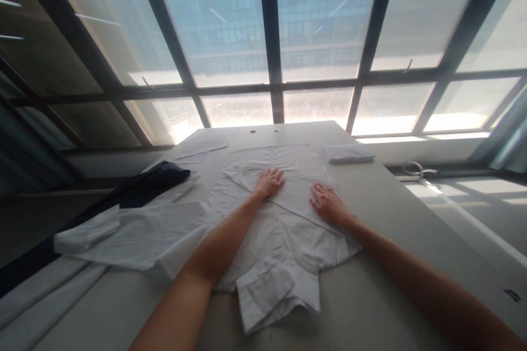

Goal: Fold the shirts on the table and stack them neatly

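A white long-sleeved shirt (288,230) lies spread on a pale table (395,263). One sleeve stretches out to the left; the other is folded across the body, its cuff end near the close edge. My left hand (270,182) rests on the upper middle of the shirt, fingers spread and palm down. To its right, my right hand (328,204) lies on the shirt's right side with fingers apart. Neither hand grips the cloth.
A folded white cloth (348,153) sits at the back right. White sheets (201,145) lie at the back left. Dark fabric (156,184) and more white cloth (45,290) cover the left edge. Large windows (317,22) stand behind the table.
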Available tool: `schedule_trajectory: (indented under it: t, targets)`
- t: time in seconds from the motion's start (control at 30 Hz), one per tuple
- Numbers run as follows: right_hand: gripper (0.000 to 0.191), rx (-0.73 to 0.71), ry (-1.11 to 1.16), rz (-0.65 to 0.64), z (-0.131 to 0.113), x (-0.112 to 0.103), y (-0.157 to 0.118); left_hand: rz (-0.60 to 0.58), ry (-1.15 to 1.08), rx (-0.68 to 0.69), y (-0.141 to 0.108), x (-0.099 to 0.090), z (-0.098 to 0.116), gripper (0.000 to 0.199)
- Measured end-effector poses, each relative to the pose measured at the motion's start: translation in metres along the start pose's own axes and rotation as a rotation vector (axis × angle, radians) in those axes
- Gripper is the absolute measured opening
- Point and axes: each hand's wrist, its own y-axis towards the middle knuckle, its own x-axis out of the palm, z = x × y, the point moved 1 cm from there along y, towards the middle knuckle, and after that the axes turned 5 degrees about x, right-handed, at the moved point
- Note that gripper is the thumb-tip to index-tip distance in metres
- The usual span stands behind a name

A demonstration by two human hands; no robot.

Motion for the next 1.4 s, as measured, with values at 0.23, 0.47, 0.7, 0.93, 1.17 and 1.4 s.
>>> schedule_trajectory:
  t: [0.23, 0.47, 0.7, 0.93, 1.17, 1.4]
  targets:
    - [0.062, 0.008, -0.001, -0.012, 0.001, 0.002, 0.002, 0.002, -0.004, 0.001, 0.001, 0.001, -0.001, 0.059]
    - [0.063, 0.006, -0.012, -0.013, 0.002, 0.002, 0.002, 0.007, -0.01, 0.008, 0.002, 0.003, -0.002, 0.059]
    - [0.063, 0.005, -0.008, -0.017, 0.002, 0.001, 0.002, 0.006, -0.016, 0.007, 0.002, 0.003, -0.002, 0.057]
    - [0.061, 0.003, -0.008, 0.001, 0.0, 0.002, 0.0, 0.002, -0.02, 0.006, 0.001, 0.002, -0.001, 0.058]
    - [0.06, 0.015, -0.006, 0.001, 0.012, 0.003, 0.007, 0.002, -0.022, 0.001, 0.001, 0.001, -0.001, 0.057]
    - [0.058, 0.219, -0.007, 0.009, 0.048, 0.0, 0.02, 0.015, -0.022, 0.007, 0.002, 0.004, -0.003, 0.058]
